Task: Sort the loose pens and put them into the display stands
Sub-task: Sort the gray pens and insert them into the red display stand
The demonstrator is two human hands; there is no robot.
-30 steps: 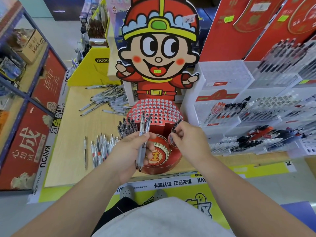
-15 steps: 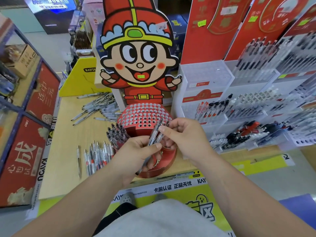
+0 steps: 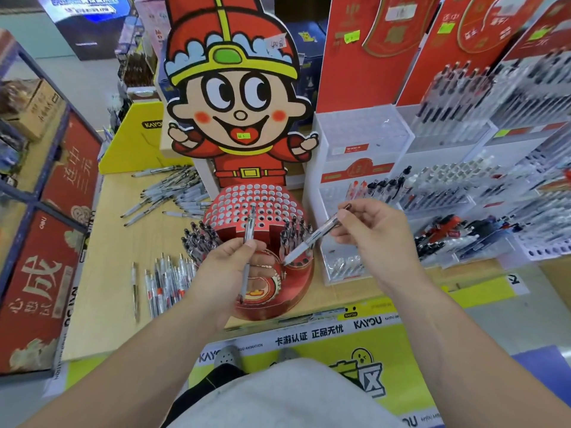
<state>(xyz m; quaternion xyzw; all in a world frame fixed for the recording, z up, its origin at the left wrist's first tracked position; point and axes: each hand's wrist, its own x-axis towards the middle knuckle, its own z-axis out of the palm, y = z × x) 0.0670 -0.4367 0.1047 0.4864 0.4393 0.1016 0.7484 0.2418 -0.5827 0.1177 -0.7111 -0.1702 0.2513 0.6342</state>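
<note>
A round red display stand (image 3: 296,291) with many holes stands under a cartoon figure cutout. My left hand (image 3: 225,270) grips an upright clear pen (image 3: 248,236) in front of the stand. My right hand (image 3: 370,233) pinches another clear pen (image 3: 312,239), tilted, its tip down at the holes on the stand's lower right tier. Pens fill the lower tier's left (image 3: 199,239) and right (image 3: 295,231) sides. Loose pens lie in a row (image 3: 167,282) to the left and in a pile (image 3: 173,193) further back.
White tiered pen racks (image 3: 364,180) with many pens stand to the right, red boards behind them. A yellow box (image 3: 133,143) stands at the back left, a blue shelf with red panels (image 3: 46,230) on the far left. The wooden tabletop (image 3: 108,242) shows between the pens.
My right hand took one pen from the left hand's bundle and moved right, tilting its tip down to the stand. The left hand keeps one pen upright. The view shifted slightly.
</note>
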